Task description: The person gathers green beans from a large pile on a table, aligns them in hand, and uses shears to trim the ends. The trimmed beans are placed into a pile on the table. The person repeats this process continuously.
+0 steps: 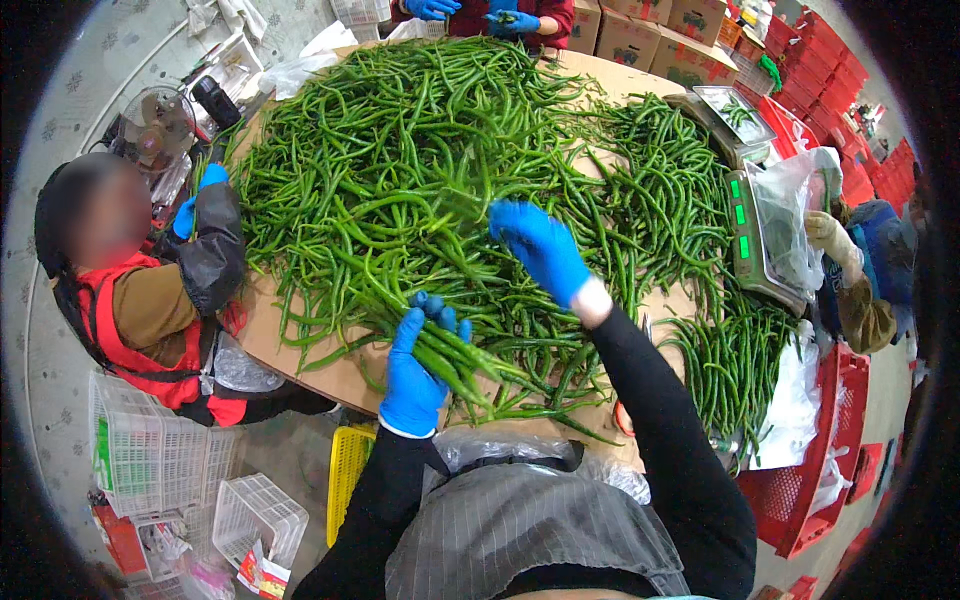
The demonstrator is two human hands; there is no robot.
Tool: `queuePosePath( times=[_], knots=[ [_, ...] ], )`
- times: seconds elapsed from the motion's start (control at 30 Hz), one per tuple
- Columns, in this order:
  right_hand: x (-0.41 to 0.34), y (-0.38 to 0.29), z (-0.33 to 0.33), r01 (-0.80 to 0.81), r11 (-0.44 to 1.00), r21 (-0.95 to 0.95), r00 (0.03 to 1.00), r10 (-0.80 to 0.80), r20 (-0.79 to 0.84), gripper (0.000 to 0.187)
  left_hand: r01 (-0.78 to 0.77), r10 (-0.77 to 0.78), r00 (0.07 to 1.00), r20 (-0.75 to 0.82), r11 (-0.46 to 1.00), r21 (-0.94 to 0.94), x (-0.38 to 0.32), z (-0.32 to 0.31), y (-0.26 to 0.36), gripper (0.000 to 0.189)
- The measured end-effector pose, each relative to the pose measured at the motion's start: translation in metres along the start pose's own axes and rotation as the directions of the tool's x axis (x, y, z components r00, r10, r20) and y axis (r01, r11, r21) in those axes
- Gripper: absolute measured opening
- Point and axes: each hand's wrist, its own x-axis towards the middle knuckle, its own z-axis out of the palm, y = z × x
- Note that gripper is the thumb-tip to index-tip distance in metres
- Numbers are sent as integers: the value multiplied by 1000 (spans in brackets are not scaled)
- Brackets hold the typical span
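A bunch of long green chili peppers (pixel 457 360) lies across the palm of my left hand (pixel 415 375), which wears a blue glove and has its fingers closed around the stalks of the bunch. My right hand (pixel 541 251), gloved in blue too, hangs over the large pile of green chili peppers (pixel 390 150) on the cardboard-covered table (pixel 289 352). Its fingers point to the left and are blurred, so what lies between them is hidden. Loose peppers (pixel 555 412) stick out near my apron at the table's front edge.
Neater rows of peppers (pixel 731 375) lie at right, beside a digital scale (pixel 750 232). A co-worker's gloved hand (pixel 196 199) is at the left edge, and another's (pixel 514 21) at the back. Orange-handled scissors (pixel 623 418) rest near my right forearm. A red crate (pixel 817 465) stands right.
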Motion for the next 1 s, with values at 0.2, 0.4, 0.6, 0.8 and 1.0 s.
queuePosePath(
  times=[0.2, 0.4, 0.6, 0.8, 1.0],
  knots=[
    [41, 103, 45, -45, 963, -266, 981, 93, 169, 36, -12, 15, 999, -44, 997, 78, -1, 18, 6, 22],
    [25, 12, -6, -241, 531, 813, 725, 655, -212, 18, -88, 89, 992, -87, 996, 10, -3, -8, 9, 22],
    [-18, -47, -27, -212, 312, 926, 666, 740, -97, 13, 26, -24, 996, -84, 999, 26, 2, 9, -10, 25],
    [-48, -78, -29, -216, 399, 891, 715, 687, -134, 6, 73, -72, 996, -50, 997, 14, 0, 15, -13, 24],
    [-58, -100, -34, -361, 537, 762, 758, 645, -95, 1, 72, -71, 995, -75, 997, 8, -4, 15, -15, 26]
  ],
)
